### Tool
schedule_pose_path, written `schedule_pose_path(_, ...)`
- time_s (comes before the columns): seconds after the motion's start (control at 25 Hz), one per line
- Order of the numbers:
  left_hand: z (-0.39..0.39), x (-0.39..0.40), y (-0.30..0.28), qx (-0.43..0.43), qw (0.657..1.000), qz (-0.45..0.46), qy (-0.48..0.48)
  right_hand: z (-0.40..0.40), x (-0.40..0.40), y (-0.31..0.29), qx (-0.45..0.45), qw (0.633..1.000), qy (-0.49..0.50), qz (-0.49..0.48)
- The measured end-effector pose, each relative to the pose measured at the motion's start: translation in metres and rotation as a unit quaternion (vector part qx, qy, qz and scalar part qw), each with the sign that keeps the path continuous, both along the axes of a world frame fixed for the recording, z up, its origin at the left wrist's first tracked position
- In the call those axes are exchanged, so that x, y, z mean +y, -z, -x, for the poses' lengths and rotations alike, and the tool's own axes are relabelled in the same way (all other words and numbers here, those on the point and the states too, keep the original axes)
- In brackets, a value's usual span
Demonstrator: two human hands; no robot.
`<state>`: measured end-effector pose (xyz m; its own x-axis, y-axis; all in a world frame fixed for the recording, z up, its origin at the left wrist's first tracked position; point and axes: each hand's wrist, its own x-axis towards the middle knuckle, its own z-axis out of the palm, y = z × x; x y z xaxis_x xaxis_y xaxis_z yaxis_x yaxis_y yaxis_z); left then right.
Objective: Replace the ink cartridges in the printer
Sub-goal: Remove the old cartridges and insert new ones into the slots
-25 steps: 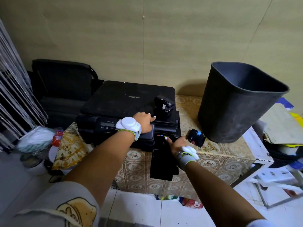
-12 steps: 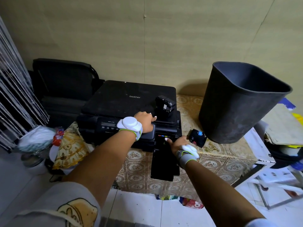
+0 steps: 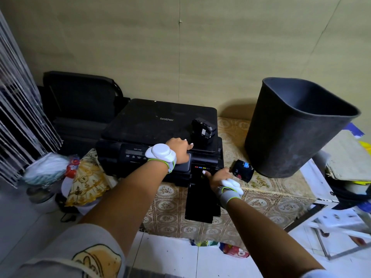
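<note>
Printer (image 3: 160, 125): black flatbed unit with a pale logo on its lid, standing on a cloth-covered table (image 3: 267, 195) against the wall. All places below are given relative to it.

Cartridge bay (image 3: 202, 168): front right corner; a row of coloured markers shows above the slots. The bay door (image 3: 200, 199) hangs open, down over the table's front edge.

Right hand (image 3: 217, 175): at the bay mouth, one finger extended onto the slot area; whether it pinches a cartridge cannot be told, as the palm side is hidden.

Left hand (image 3: 179, 147): flat on the front edge of the lid, fingers relaxed, grasping nothing, apparently bracing the body.

Spare cartridges (image 3: 203, 131): a dark cluster resting on the lid's right front corner, just beyond the left fingertips.

Loose cartridge (image 3: 243, 170): black with a blue label, on the table just right of the bay.

Handling note (judgement): the step appears to be seating or releasing a cartridge. Keep the bracing hand down so the unit does not slide; push straight along the slot, matched to its colour marker, until it latches; avoid leaning on the hanging door.

Containers: waste bin (image 3: 291, 133), dark, upright, on the table well right of the printer; the visible interior shows nothing inside, though its bottom is out of sight. Bay slots: contents not discernible.
</note>
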<state>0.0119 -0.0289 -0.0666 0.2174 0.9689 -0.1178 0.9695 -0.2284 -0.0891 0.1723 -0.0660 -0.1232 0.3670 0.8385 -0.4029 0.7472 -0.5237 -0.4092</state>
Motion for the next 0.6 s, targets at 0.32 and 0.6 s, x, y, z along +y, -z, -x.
schedule_pose_path(0.32,0.001,0.003,0.002,-0.01,1.0,0.0,-0.001,-0.004,0.006,0.013,-0.004,1.0,-0.012,-0.008)
schedule_pose_path(0.6,0.0,0.004,0.003,-0.009,1.0,-0.001,-0.008,-0.007,-0.006,0.015,-0.052,0.996,-0.058,-0.049)
